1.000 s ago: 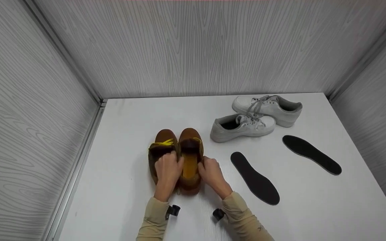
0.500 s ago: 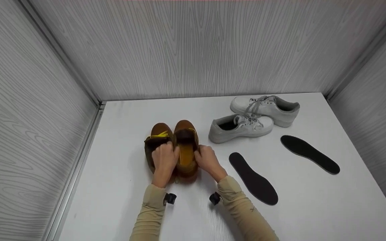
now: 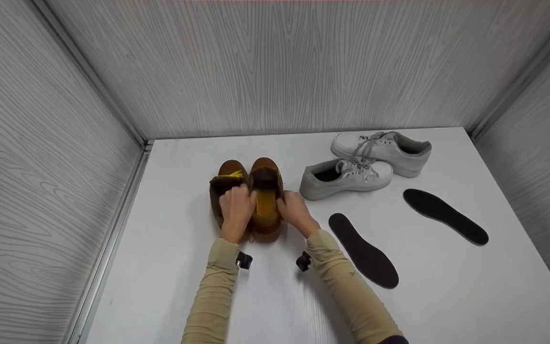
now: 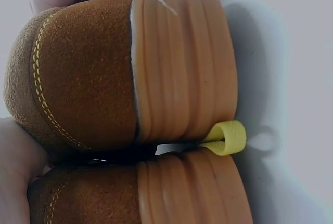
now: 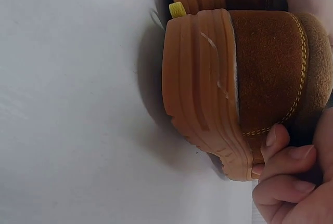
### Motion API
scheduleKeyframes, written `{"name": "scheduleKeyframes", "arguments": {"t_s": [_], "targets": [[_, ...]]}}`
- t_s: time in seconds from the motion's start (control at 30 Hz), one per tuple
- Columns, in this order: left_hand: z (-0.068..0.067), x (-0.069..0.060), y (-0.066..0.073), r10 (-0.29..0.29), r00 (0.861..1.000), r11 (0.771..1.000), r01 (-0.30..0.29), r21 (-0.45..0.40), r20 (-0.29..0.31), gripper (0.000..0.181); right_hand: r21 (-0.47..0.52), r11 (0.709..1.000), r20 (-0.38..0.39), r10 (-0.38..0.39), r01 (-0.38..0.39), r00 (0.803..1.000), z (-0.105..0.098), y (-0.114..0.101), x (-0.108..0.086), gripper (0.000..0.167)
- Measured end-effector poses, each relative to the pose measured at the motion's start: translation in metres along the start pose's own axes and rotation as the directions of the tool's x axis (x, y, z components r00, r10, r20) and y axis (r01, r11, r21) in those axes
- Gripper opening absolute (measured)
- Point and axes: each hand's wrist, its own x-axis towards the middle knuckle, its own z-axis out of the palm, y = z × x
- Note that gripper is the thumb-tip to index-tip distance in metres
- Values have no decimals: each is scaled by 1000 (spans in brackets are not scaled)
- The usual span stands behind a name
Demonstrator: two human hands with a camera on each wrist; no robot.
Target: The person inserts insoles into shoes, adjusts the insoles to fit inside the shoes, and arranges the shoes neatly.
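Observation:
Two brown suede shoes stand side by side, toes pointing away, in the head view. My left hand [image 3: 237,208] grips the left shoe [image 3: 231,168] at its inner side, where it meets the other one; whether the fingers also take in the right shoe's edge is hidden. On the outer side of the right shoe [image 3: 266,220], my right hand [image 3: 296,208] holds the collar with curled fingers [image 5: 283,161]. Yellow laces [image 3: 236,174] lie over the left shoe's opening. Close up in the left wrist view, a yellow loop [image 4: 231,137] sticks out between the two rubber heels.
Two white sneakers, one nearer [image 3: 346,179] and one behind [image 3: 389,153], stand at the back right. A dark insole [image 3: 364,253] lies right of my right forearm, and another insole [image 3: 446,215] farther right. Grey wood-grain walls [image 3: 275,71] enclose the white table [image 3: 160,286].
Both hands have slid the brown shoes forward, away from me, across the table. The hold on them looks the same. The sneakers and insoles stay where they were.

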Motion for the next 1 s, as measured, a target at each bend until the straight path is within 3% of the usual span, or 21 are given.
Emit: {"name": "scheduleKeyframes", "arguments": {"t_s": [0.27,0.6,0.8,1.0], "targets": [[7,12,3,4,1000,1000,-4,5,16,36,-19,999,8,26,-26,1000,-3,5,10,23],[12,11,2,-46,996,999,46,13,70,35,-103,991,28,84,-81,996,4,-1,9,25],[16,9,1,-84,992,996,84,8,94,36,-140,978,62,167,-157,984,6,-5,7,29],[18,7,2,-121,989,992,122,-12,83,35,-107,967,109,242,-231,964,5,-5,7,30]]}}
